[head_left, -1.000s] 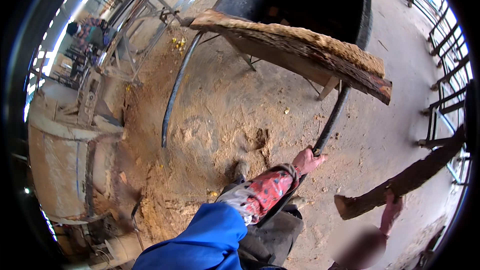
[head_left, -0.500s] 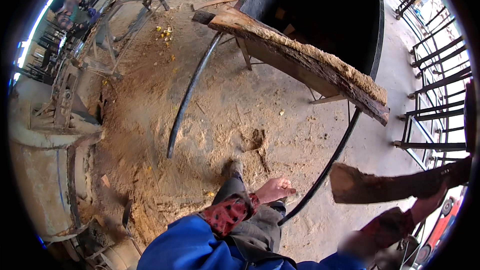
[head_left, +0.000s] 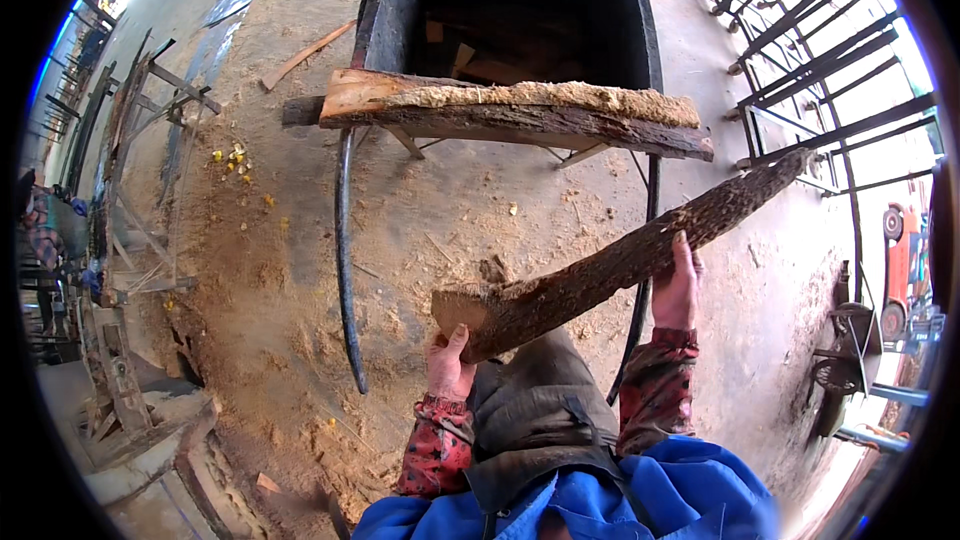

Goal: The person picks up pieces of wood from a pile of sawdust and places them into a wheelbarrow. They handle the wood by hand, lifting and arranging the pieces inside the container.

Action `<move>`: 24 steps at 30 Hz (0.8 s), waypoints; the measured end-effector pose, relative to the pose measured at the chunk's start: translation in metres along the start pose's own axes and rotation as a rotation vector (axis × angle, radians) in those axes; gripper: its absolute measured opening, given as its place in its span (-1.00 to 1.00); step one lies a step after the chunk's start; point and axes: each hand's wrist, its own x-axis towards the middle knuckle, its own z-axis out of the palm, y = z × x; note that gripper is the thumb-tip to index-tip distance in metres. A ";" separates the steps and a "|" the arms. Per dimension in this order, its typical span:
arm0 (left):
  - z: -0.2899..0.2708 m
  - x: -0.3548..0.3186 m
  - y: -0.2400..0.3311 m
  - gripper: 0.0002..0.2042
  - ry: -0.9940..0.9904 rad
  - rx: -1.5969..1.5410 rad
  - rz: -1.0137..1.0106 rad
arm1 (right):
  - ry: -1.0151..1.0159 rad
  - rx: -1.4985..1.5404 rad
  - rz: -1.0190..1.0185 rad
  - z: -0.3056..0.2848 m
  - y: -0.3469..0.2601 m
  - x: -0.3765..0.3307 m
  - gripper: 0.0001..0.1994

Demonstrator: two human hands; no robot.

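Observation:
A long, bark-covered slab of wood [head_left: 600, 265] slants across in front of me, its cut end low on the left and its narrow end up to the right. My left hand [head_left: 452, 362] grips the cut end, thumb on the pale sawn face. Around the middle of the slab, my right hand [head_left: 678, 290] is closed with the thumb over the bark. Beyond it, another bark-edged slab [head_left: 530, 120] topped with sawdust lies across the near end of a dark cart [head_left: 375, 15]. Pieces of wood lie inside the cart.
Two curved handles, the left one [head_left: 345, 260] in full view, reach from the cart toward me. Dark metal racks [head_left: 800, 60] line the right side, with an orange vehicle [head_left: 897, 260] behind. Machinery [head_left: 150, 440] stands at left. Sawdust [head_left: 270, 340] covers the floor.
The slab has swung from my right side to in front of me. My left hand, empty before, now holds its cut end. My view has turned right, bringing the cart straight ahead.

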 end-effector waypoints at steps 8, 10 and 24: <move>0.023 0.051 0.077 -0.92 0.188 0.264 0.313 | -0.401 -0.614 0.297 0.014 0.020 0.043 -0.71; 0.048 0.064 0.114 -0.88 0.248 0.377 0.307 | -0.529 -0.980 0.086 0.027 0.007 0.064 -0.77; 0.132 0.198 0.326 -0.74 0.261 0.521 0.541 | -1.348 -1.364 -0.870 0.239 0.011 0.207 -0.21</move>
